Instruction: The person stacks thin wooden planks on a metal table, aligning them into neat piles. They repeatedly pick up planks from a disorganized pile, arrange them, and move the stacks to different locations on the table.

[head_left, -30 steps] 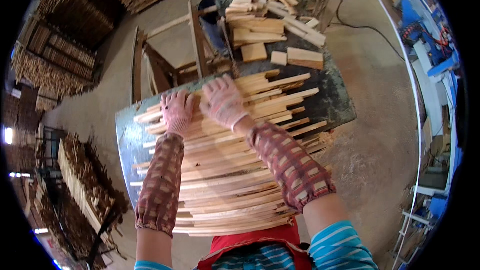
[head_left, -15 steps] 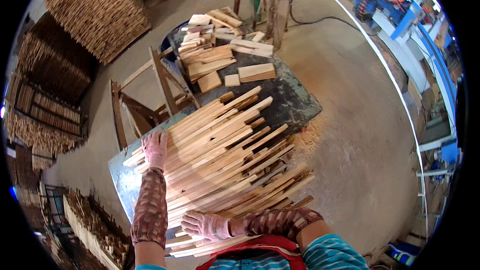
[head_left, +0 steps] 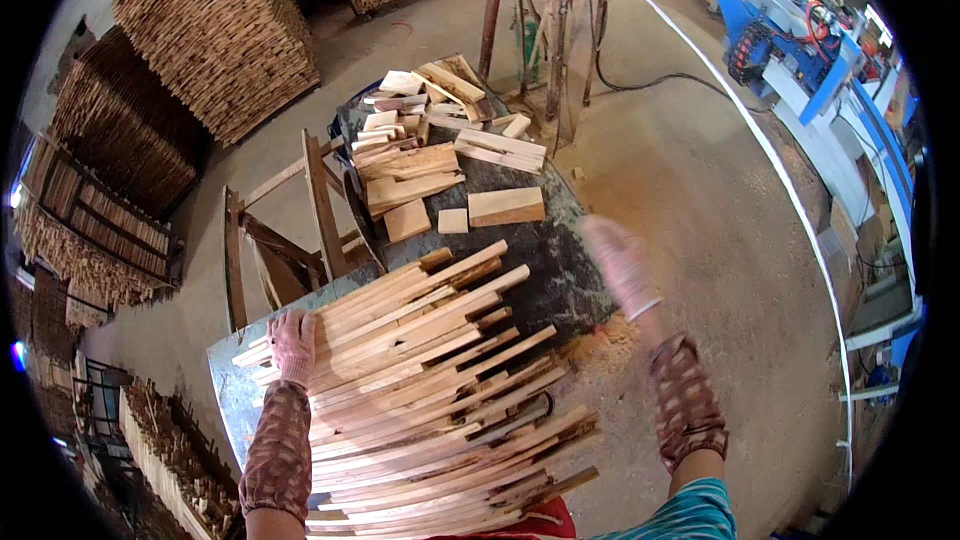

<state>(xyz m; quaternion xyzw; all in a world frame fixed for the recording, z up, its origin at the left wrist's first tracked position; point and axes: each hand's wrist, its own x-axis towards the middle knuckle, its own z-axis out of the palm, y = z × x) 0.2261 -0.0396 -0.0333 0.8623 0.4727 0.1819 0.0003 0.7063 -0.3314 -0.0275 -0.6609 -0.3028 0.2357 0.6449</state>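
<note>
The left hand (head_left: 292, 342) rests flat on the wooden slats (head_left: 430, 390)' left ends; the blurred right hand (head_left: 620, 262), seemingly open, hovers empty beyond their right ends.

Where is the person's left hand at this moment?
In the head view, the left hand rests at lower left, on the left ends of the wooden slats piled on the table.

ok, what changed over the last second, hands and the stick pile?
The right hand left the wooden sticks: it went from the pile's far end to the near edge, and is now lifted off to the right, blurred and empty, over the table's dark end. The left hand stayed flat on the pile's left ends. The short wood blocks beyond lie as before.
</note>
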